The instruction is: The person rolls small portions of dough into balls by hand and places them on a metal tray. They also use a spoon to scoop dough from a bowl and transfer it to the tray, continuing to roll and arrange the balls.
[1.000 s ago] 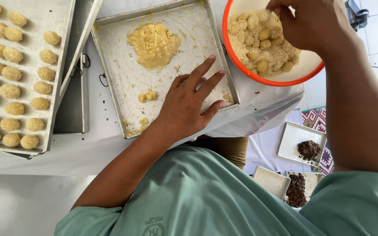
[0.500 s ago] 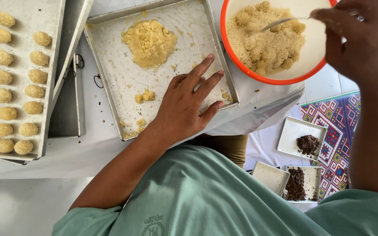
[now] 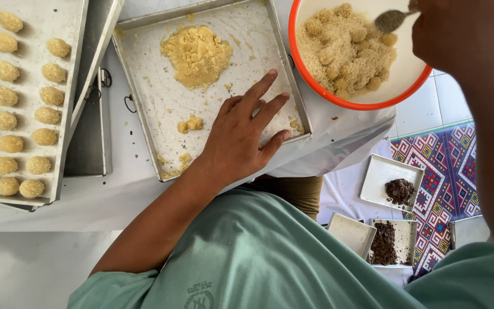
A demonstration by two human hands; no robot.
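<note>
My left hand (image 3: pixel 241 134) lies flat, fingers spread, on the near right part of a metal baking tray (image 3: pixel 144 109) that holds a lump of yellow dough (image 3: pixel 196 54) and a few small bits. My right hand (image 3: pixel 458 34) is raised close to the camera at the upper right and holds a metal spoon (image 3: pixel 393 20) over an orange-rimmed bowl (image 3: pixel 361 100). The bowl holds coated dough balls in pale crumbs (image 3: pixel 347 51).
A second tray (image 3: pixel 67 86) at the left carries rows of several coated balls (image 3: pixel 7 114). A white cloth (image 3: pixel 115 200) covers the table. Below at the right, small white dishes (image 3: pixel 381 171) with dark filling (image 3: pixel 398 190) stand near a patterned mat (image 3: pixel 447 171).
My right hand has lifted out of the bowl and drawn toward the camera with the spoon now showing. The left hand stays flat on the tray.
</note>
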